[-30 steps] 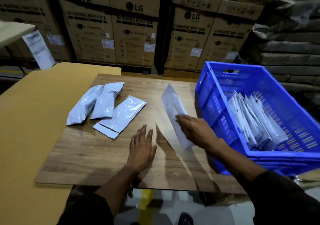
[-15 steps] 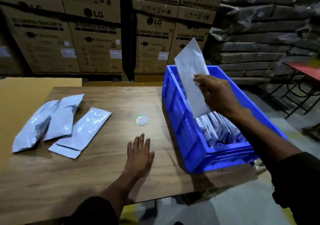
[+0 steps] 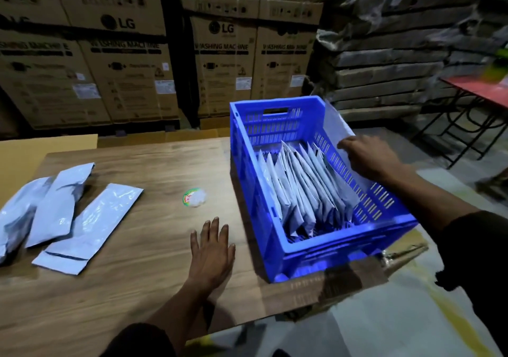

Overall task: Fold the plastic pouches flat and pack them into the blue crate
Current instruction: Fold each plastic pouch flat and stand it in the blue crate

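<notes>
The right hand (image 3: 368,158) pinches a light, floppy, slick pouch (image 3: 334,125) by its long edge at the crate's (image 3: 324,249) three o'clock wall, while the left hand (image 3: 211,249) lies open-fingered on the counter (image 3: 143,246).

Glossy, crinkled plastic pouches (image 3: 82,219) lie on the matt wood-grain bench (image 3: 137,288) (laminate, seemingly); the slatted blue crate (image 3: 324,257) is smooth plastic.

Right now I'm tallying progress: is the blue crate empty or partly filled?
Partly filled: folded pouches stand on edge in the blue crate.
</notes>
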### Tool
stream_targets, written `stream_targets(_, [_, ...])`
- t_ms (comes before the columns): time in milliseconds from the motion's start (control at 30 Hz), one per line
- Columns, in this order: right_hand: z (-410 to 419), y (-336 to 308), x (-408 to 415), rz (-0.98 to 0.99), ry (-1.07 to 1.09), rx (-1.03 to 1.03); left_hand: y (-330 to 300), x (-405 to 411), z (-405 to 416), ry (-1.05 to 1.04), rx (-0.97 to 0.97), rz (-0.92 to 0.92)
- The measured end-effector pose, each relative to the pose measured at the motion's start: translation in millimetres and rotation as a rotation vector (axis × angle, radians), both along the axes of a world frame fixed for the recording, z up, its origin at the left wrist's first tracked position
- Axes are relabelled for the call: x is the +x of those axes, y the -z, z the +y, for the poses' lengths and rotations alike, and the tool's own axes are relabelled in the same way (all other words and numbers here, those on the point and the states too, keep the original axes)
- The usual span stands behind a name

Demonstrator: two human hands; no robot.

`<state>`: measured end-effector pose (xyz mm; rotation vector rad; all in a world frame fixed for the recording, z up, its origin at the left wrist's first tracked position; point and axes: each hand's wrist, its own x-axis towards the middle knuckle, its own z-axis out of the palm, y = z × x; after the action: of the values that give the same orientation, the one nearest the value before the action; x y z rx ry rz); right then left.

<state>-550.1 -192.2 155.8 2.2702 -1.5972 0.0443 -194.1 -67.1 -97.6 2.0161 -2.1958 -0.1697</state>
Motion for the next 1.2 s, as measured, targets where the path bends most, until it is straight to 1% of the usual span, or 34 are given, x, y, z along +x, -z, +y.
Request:
stream_targets(67, [-4.4,8.3,-4.7,0.094,0.024,0.037,0.4,0.3,-0.1,-0.002,-0.008,-0.001])
stream_targets(167, [-8.2,20.0,-11.2,0.132,0.037,0.094,1.8,-0.7,-0.7,-0.007,-0.024,-0.006])
stream_targets(333, [-5.7,40.9,-11.8,0.094,0.068,0.141,0.7,-1.5,-1.0,-0.016,-0.024,-0.024])
stream_targets(433, [-5.3,42.8,0.4,0.066,0.076,0.113,2.0,-0.2,-2.1,-0.011,-0.023,-0.032])
stream_targets(500, [-7.1,39.9,15.0,0.035,0.042,0.071,2.7,3.1,-1.2,-0.014,-0.03,-0.04])
stream_targets(633, [-10.2,27.6,68.3,-0.094,-0.12,-0.04,-2.1,24.7,3.6,-0.083,-0.079,-0.036])
stream_targets(800, [0.8,20.8,167.2,-0.124,-0.38,-0.068,-9.5,87.2,18.6,-0.252,-0.122,-0.094])
stream_targets(900, [16.0,31.5,225.8,-0.157,-0.488,-0.001,-11.4,131.4,28.3,-0.352,-0.076,-0.12])
stream_targets(1000, [32.0,51.8,277.6,-0.145,-0.537,0.061,-8.7,177.8,34.0,-0.433,-0.055,-0.116])
stream_targets(1200, [66.4,97.2,330.5,-0.072,-0.59,0.235,-8.4,237.3,32.1,-0.462,0.053,-0.008])
